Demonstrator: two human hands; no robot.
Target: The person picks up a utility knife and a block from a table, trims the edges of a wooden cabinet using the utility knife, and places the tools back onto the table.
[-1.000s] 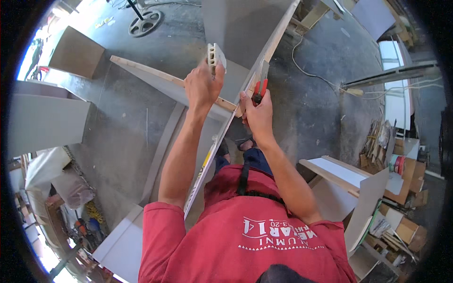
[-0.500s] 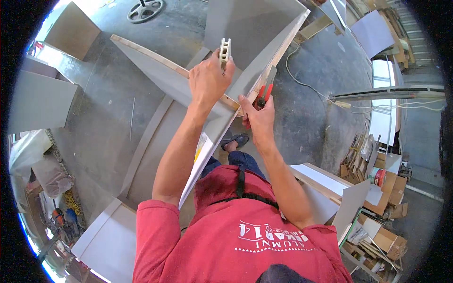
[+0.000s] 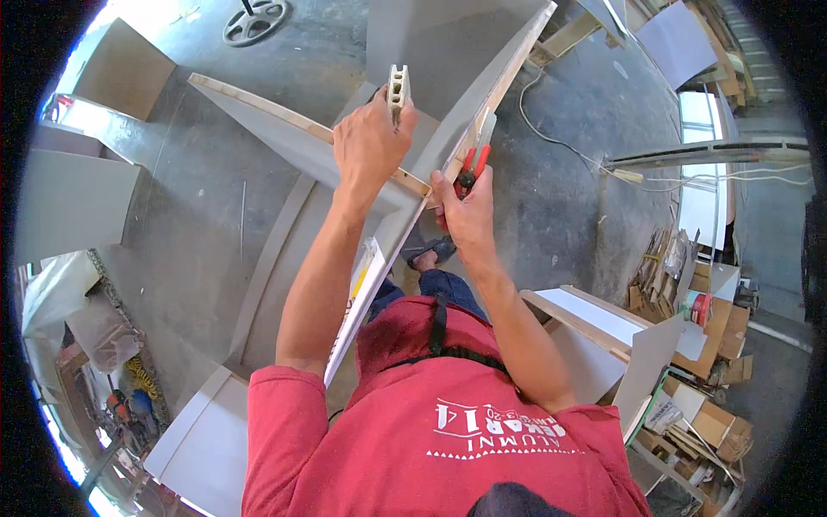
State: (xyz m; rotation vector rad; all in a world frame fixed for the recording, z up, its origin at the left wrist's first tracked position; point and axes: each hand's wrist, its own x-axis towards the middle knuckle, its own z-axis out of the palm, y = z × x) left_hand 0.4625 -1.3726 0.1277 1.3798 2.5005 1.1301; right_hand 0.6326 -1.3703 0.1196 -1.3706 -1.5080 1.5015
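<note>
My left hand (image 3: 370,151) is closed round a cream block with open cells in its end (image 3: 397,89), held above the wooden edge of a grey cabinet panel (image 3: 284,129). My right hand (image 3: 469,211) grips a red utility knife (image 3: 469,168) with a black knob; its grey metal end points away from me. The right thumb lies at the corner where two panel edges meet, and the other fingers are partly hidden behind the tool. A white-faced panel edge (image 3: 351,332) runs from that corner down toward my waist.
A pale panel box (image 3: 586,314) stands to my right, with scrap wood and cardboard (image 3: 706,422) beyond it. Other panels (image 3: 77,202) stand at the left. A cable (image 3: 560,142) crosses the grey floor (image 3: 551,215). A round metal base (image 3: 256,23) sits at the far left.
Both hands, with the block and the knife, appear slightly farther left, as do the cabinet panels, so my view has shifted a little. Each hand keeps its grip.
</note>
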